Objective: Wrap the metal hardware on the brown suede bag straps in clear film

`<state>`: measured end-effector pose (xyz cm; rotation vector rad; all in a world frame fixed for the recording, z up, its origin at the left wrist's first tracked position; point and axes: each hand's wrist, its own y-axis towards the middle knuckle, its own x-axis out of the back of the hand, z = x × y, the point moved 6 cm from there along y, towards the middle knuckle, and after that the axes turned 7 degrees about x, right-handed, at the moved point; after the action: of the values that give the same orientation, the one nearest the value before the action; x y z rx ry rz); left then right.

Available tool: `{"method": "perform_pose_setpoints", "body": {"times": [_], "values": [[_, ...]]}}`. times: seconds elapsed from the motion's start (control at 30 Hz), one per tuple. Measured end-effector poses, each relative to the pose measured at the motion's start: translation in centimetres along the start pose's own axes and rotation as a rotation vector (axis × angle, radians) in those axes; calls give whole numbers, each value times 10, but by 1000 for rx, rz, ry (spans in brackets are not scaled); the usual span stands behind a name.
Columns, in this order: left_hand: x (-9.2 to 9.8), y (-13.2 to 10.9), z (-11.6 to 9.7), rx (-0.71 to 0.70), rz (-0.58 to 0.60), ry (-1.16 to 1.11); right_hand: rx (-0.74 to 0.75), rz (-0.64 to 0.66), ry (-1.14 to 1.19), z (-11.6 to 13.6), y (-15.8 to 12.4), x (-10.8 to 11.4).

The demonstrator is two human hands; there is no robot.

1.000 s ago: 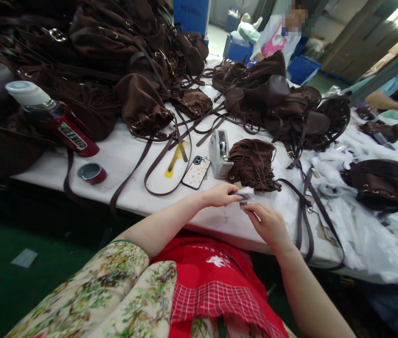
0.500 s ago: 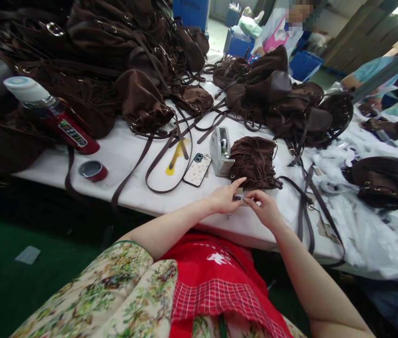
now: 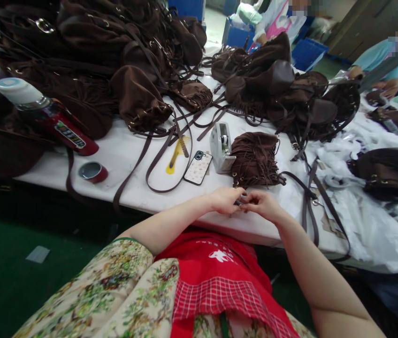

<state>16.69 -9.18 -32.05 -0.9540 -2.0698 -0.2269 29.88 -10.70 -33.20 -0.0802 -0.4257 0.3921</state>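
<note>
My left hand and my right hand meet near the table's front edge, fingertips almost touching. Both are closed in a pinch around a small dark piece, mostly hidden by the fingers and too small to name. Just beyond them lies a dark brown fringed bag, its strap trailing to the right. A grey tape dispenser stands against the bag's left side. Left of that are a patterned phone and a yellow comb.
Brown bags pile up at the left and back, with loose straps across the white table. A red bottle and a cup stand left. White plastic wrapping and another bag lie right. Other people work behind.
My left fingers, stretched toward the bag before, have curled in around the small piece. My right hand stays close beside it. The view has shifted slightly.
</note>
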Motion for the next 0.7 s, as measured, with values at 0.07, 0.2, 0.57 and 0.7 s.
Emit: {"method": "perform_pose_setpoints", "body": {"times": [0.07,0.2,0.57,0.7], "values": [[-1,0,-1,-31,19,38,47,-24,-85,1,0,1],[-3,4,-6,-84,23,148,180,-93,-334,11,-4,6],[-11,22,-4,-59,176,101,261,45,-411,25,-8,16],[-9,23,-5,-78,207,104,332,-9,-483,29,-8,15]]}}
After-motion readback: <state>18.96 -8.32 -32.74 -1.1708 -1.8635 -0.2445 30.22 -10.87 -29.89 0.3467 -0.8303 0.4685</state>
